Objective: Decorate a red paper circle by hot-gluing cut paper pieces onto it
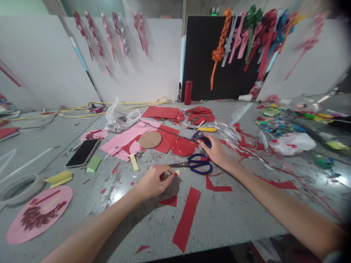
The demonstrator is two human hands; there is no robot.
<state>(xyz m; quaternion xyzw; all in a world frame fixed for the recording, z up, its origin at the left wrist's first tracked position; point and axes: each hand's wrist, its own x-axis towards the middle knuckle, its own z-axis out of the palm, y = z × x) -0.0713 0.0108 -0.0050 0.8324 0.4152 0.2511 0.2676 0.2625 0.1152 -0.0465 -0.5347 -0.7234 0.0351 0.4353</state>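
Observation:
My left hand (155, 181) is closed at the middle of the grey table, thumb and forefinger pinched on a tiny red piece. Just behind it lie scissors (201, 164) with dark blue handles, their blades pointing left. My right hand (215, 149) is wrapped on a dark blue tool (201, 139), beside a red paper circle (182, 146). A round cardboard disc (150, 139) rests on pink and red paper. Nearer the front edge lies a red paper strip (186, 219).
A phone (83, 152), a tape roll (20, 188) and a pink oval (41, 215) with dark red pieces are at the left. A yellow cutter (207, 129), white ribbons (229, 132) and a red bottle (188, 92) stand or lie farther back. Plastic bags and scraps are at the right.

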